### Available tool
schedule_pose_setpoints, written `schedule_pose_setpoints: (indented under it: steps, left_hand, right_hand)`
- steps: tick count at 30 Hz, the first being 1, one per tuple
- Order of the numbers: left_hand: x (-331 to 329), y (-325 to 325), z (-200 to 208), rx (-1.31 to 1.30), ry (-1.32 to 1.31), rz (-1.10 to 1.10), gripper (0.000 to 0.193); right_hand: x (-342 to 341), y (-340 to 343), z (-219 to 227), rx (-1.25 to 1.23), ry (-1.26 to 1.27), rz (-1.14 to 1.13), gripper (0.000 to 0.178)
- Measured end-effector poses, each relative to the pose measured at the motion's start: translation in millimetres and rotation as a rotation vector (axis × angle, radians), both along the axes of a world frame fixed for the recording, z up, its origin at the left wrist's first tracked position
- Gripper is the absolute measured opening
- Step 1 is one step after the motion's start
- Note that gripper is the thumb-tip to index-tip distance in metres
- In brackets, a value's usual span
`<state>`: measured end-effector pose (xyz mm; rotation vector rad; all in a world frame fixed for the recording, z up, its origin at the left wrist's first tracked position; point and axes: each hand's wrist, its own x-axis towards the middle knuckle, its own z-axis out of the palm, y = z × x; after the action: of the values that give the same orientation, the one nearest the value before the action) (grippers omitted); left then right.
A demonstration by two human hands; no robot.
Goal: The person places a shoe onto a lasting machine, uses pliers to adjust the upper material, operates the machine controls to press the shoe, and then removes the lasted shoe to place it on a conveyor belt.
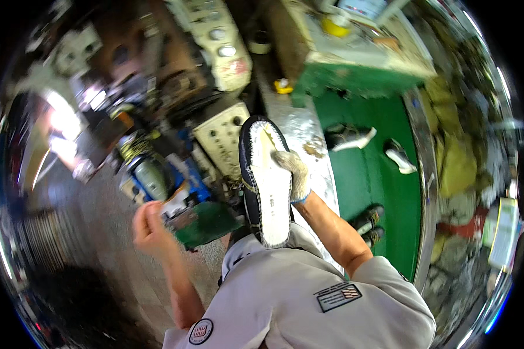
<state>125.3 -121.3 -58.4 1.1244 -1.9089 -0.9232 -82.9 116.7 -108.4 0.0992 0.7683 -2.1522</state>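
A dark shoe upper (266,192) is held upright in front of my body, its pale underside facing me and light stitching running round the edge. Gripping it from the right side is my right hand (294,168), in a knitted work glove, with the thumb lying over the underside. My left hand (152,230), bare and somewhat blurred, is raised at the left, apart from the shoe. Its fingers are curled together; whatever they hold, if anything, I cannot make out. It is beside a machine with a small green plate (206,225).
Ahead stand pale machine housings (227,52) and a perforated panel (221,136). To the right runs a metal-topped ledge (314,145), then a green surface (384,180) with several dark shoes (350,138). A bench (361,58) stands far right, near piled olive bags (457,157).
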Motion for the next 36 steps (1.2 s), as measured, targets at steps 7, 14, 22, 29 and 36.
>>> schedule_pose_setpoints:
  steps: [7,14,22,29,36]
  left_hand:
    - [-66,-48,-45,0.037,-0.141,-0.071,0.048]
    - [-73,-88,-66,0.159,-0.01,-0.114,0.033]
    - [-15,-41,-55,0.9,0.563,-0.247,0.065]
    - [-52,92,-30,1.879,1.058,-0.986,0.107]
    - [-39,60,-77,1.121,0.219,-0.734,0.079]
  right_hand:
    - [-64,201,-102,0.783,0.034,-0.149,0.045]
    - [-100,382,-162,2.066,0.268,0.567,0.09]
    - [-82,190,-156,1.031,0.465,-0.033,0.083]
    - [-6,-37,21,-0.311,0.275,0.017,0.104]
    - [5,-13,79,-0.019,0.236,-0.058,0.077]
